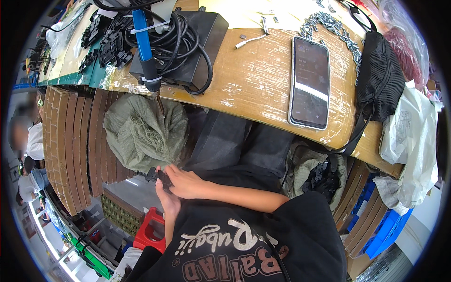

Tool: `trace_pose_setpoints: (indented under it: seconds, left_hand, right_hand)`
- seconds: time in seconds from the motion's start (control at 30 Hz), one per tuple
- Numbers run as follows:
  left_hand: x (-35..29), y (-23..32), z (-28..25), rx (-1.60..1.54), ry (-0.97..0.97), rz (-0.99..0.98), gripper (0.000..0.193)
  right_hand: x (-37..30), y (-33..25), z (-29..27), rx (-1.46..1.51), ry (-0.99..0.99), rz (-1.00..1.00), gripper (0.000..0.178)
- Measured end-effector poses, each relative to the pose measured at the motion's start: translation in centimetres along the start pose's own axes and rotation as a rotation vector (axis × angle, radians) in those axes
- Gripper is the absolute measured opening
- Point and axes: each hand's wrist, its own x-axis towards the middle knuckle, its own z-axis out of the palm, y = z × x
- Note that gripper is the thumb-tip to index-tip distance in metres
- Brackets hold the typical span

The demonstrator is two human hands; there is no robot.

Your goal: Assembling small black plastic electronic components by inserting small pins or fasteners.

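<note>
Both my hands are together low in front of my body, beside the green woven sack. A small black plastic part (164,177) sits between them. My left hand (168,201) is closed on it from below, thumb along its edge. My right hand (184,182) reaches across from the right, its fingers bent onto the same part. The fingers hide much of the part, and its exact kind cannot be made out. Above them hangs a blue and black stick-shaped tool (142,40) with a metal tip, pointing down over the sack.
On the table (253,70) are a black box (206,33) with coiled cable, black parts (110,40), a phone (309,82), small metal pieces (331,23) and a black pouch (379,75). Below are the sack (145,131), cardboard stacks (66,150), a red stool (151,230) and a bag of black parts (324,178).
</note>
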Motion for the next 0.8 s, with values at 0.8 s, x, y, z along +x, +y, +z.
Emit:
trace_pose_setpoints:
  seconds: [0.8]
  left_hand:
    - [6.4, 14.8, 9.9, 0.091, -0.017, 0.614, 0.032]
  right_hand:
    - [-8.8, -6.8, -9.9, -0.027, -0.064, -0.317, 0.061]
